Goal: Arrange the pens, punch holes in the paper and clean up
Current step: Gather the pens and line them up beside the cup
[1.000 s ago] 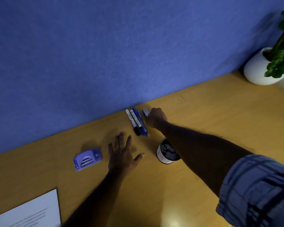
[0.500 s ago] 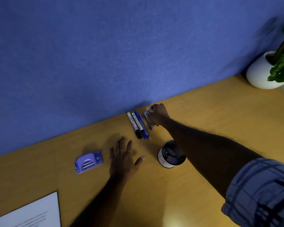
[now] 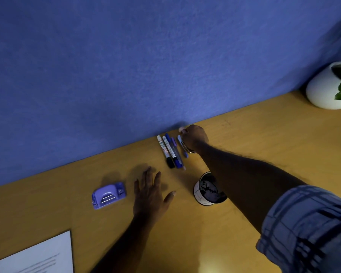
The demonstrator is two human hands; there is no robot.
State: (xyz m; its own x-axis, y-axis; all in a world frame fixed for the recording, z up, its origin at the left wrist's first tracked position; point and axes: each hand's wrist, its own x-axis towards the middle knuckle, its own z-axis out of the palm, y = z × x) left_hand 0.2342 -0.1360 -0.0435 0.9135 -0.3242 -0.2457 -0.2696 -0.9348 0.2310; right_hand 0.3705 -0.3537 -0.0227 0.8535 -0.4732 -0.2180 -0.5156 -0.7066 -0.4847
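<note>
Several pens [image 3: 170,151] lie side by side on the wooden desk [image 3: 244,138] near the blue wall. My right hand [image 3: 195,136] reaches over them at their right end, fingers closed on one more pen [image 3: 183,145] that lies beside the row. My left hand [image 3: 150,192] rests flat on the desk with fingers spread, between the purple hole punch [image 3: 108,195] and the pen holder cup [image 3: 207,192]. A sheet of paper [image 3: 37,257] lies at the lower left corner.
A white pot with a green plant [image 3: 327,87] stands at the far right against the wall. The blue wall [image 3: 146,66] closes off the back of the desk. My right forearm crosses above the cup.
My right hand has moved slightly right along the wall and laid its pen down beside the row. The left hand has stayed flat in place.
</note>
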